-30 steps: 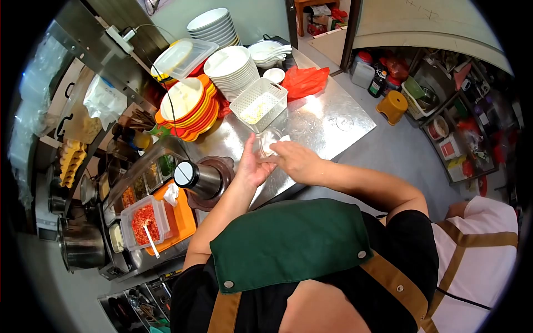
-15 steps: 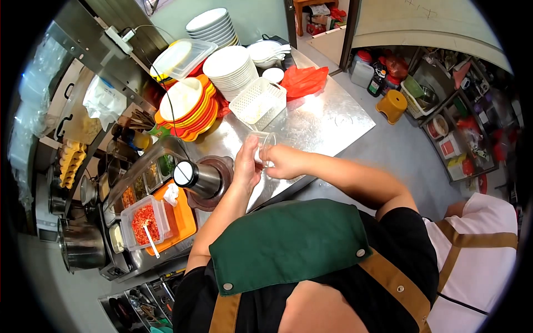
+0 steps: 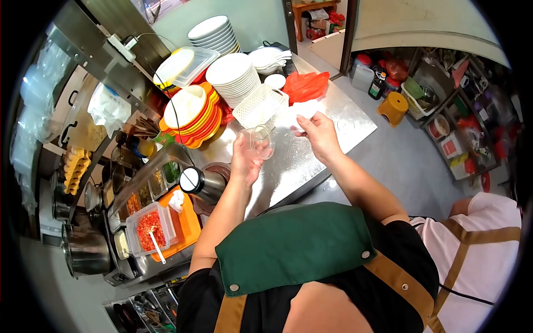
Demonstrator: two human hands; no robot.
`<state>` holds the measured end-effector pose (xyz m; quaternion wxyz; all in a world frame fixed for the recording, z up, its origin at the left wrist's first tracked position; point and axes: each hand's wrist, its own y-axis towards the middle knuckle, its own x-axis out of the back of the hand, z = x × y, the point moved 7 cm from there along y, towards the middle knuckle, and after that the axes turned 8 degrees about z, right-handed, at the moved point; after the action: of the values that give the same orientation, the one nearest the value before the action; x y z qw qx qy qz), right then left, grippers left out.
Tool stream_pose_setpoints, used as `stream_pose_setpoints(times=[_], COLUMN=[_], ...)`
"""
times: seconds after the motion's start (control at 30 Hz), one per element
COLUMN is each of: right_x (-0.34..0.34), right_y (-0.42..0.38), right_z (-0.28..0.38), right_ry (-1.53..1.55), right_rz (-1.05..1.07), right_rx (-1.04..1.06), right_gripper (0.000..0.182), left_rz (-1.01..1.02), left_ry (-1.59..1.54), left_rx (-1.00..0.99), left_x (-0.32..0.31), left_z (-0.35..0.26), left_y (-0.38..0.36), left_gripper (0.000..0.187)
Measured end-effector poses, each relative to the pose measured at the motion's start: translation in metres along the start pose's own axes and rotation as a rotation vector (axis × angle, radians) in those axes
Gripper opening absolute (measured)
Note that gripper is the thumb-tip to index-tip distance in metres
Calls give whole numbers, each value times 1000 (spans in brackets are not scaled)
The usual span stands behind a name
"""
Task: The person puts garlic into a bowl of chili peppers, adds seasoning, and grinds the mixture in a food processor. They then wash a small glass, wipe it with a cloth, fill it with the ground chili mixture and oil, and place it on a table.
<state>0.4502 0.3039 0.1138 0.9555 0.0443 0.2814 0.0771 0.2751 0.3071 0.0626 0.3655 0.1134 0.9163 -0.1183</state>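
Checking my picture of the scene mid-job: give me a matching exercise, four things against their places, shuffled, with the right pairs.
Things:
1. clear cup
2. white tissue
3. red plastic bag
4. yellow stool

Places:
A. on the floor
B. held in the left hand
C. on the metal table
D. pinched in the right hand

Right pairs: 1-B, 2-D, 3-C, 4-A
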Motion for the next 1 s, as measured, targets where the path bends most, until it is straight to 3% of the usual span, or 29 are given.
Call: stream_pose_setpoints(times=[0.03, 0.07, 0.1, 0.17, 0.2, 0.23, 0.33, 0.43, 0.5, 0.57, 0.63, 0.67, 0.7, 0.77, 0.8, 0.83, 0.87, 0.9, 0.97, 1.0], right_x=[-1, -7, -9, -41, -60, -62, -73, -68, -56, -44, -10, -1, -8, -4, -5, -7, -9, -8, -12, -9], right_y=[-1, 0, -1, -9, -14, -12, -12, 0, 10, 15, 28, 30, 22, -1, -7, -16, -27, -33, -38, -40], right_z=[6, 2, 4, 13, 22, 23, 14, 13, 14, 8, -26, -49, -52, -97, -101, -114, -126, -126, -119, -110], right_ry=[-177, -133, -132, -797, -1024, -1025, -1549, -1552, -1444, -1333, -916, -728, -728, -189, -183, -126, -67, -64, 16, 1], right_rz=[4, 132, 124, 383, 494, 485, 521, 452, 328, 209, 38, -5, -5, -154, -155, -116, -76, -77, 61, 83], right_rx=[51, 87, 95, 217, 495, 496, 687, 675, 644, 613, 191, 216, 214, -393, -398, -559, -719, -721, -662, -647], right_gripper=[14, 17, 17, 16, 17, 17, 19, 17, 16, 15, 15, 16, 16, 16, 16, 14, 13, 13, 12, 13], left_rz=[2, 1, 2, -2, 26, 53, 56, -15, -39, -74, -22, -16, -10, -30, -52, -56, -14, 33, 3, -13], left_ry=[4, -79, -160, -162, -110, -57, -20, 53, 101, 206, 257, 313, 368, 471, 577, 578, 791, 1002, 982, 584], left_rx=[6, 136, 268, 336, 344, 352, 394, 362, 327, 66, 9, -91, -190, -265, -337, -333, -501, -670, -613, -383], left_x=[1, 0, -8, -21, -33, -39, -29, -17, -15, -21, -24, -25, -27, -24, -20, -9, -5, -13, 0, 9], left_z=[2, 13, 22, 24, 22, 22, 33, 30, 25, 5, -2, -9, -15, -15, -17, -13, -18, -26, -32, -32], left_y=[0, -1, -3, -10, -14, -17, -16, -11, -10, -10, -9, -9, -10, -16, -19, -15, -12, -15, -11, -7], left_gripper=[48, 48, 48, 51, 49, 48, 50, 48, 47, 45, 45, 45, 46, 42, 39, 39, 40, 41, 43, 44])
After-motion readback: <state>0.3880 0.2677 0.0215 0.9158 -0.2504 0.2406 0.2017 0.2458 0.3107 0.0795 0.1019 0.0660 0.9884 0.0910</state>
